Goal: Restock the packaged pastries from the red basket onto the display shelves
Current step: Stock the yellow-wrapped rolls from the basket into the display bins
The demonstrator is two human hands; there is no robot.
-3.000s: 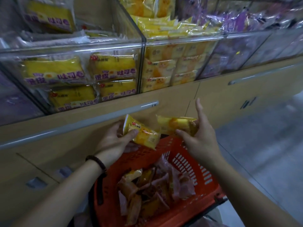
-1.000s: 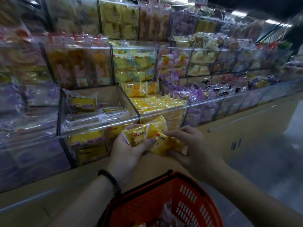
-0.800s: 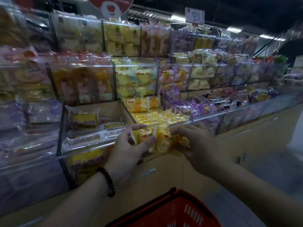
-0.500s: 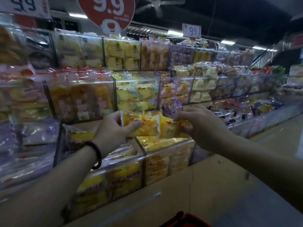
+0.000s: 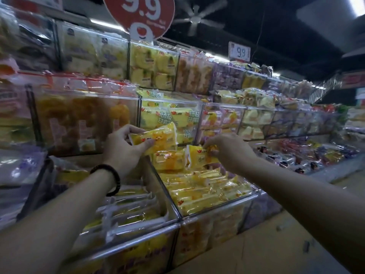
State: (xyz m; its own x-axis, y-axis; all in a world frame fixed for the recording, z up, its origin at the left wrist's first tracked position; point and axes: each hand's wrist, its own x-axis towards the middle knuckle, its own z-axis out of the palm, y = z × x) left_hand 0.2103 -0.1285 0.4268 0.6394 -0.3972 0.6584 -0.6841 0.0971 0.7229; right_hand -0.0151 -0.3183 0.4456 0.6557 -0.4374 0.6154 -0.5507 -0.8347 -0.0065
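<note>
Closest in, on the left wrist, a black beaded bracelet (image 5: 114, 178). No sight of the red basket, so stock left in it unknown.

Just past the forearms, a clear acrylic bin (image 5: 217, 212) on the lowest shelf tier, already packed nearly to its front wall with glossy yellow packaged pastries (image 5: 207, 190). To its left, across a shared divider, a neighbouring bin of clear-wrapped yellow rolls (image 5: 128, 212).

Over the back of the yellow pile, left hand (image 5: 122, 153) gripping a tilted yellow plastic packet (image 5: 156, 139) between thumb and curled fingers, held clear of the stock. Right hand (image 5: 231, 153) pinching a second yellow packet (image 5: 199, 157) by its edge, lower down; touching the pile or just above it, hard to tell.

By the look of it: mid-placement, both packets yet to be released, little room left in the bin except towards the back.

Directly behind the hands, an upper-tier clear bin of pale yellow packs (image 5: 169, 113), jutting forward and likely cramping the reach.

Farther up, a round red "9.9" price sign (image 5: 142, 14), a small white price card (image 5: 239, 51), and a ceiling fan (image 5: 195, 18).
</note>
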